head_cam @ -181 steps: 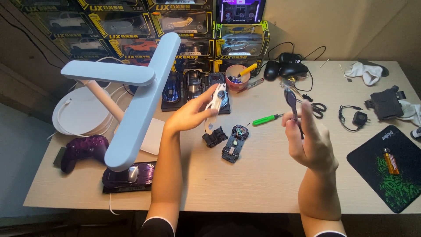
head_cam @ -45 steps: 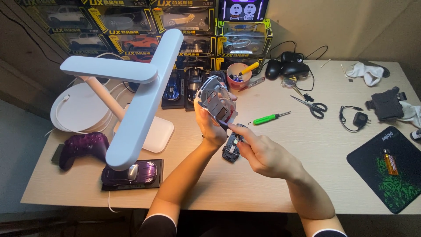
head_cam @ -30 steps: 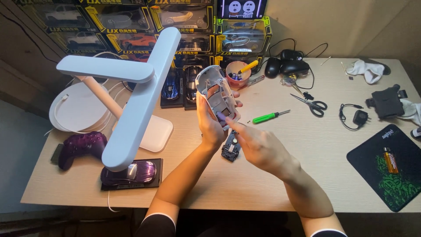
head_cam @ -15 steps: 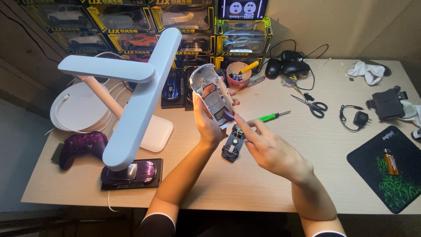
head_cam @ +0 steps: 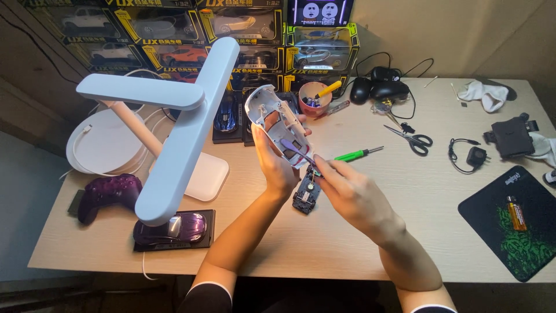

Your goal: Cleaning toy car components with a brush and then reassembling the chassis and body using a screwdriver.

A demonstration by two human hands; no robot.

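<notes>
Above wooden desk [head_cam: 405,220], left hand [head_cam: 272,165] gripping glossy car shell [head_cam: 275,122]

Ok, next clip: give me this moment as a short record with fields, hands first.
left hand: holds an upturned white toy car body, inside facing the camera
right hand: holds a purple-tipped tool against the shell's inside
below hands: dark toy car chassis on the table
nearby: green screwdriver, scissors, white desk lamp, purple game controller

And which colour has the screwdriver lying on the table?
Green handle with a metal shaft, on the screwdriver; the head view shows it.
</notes>
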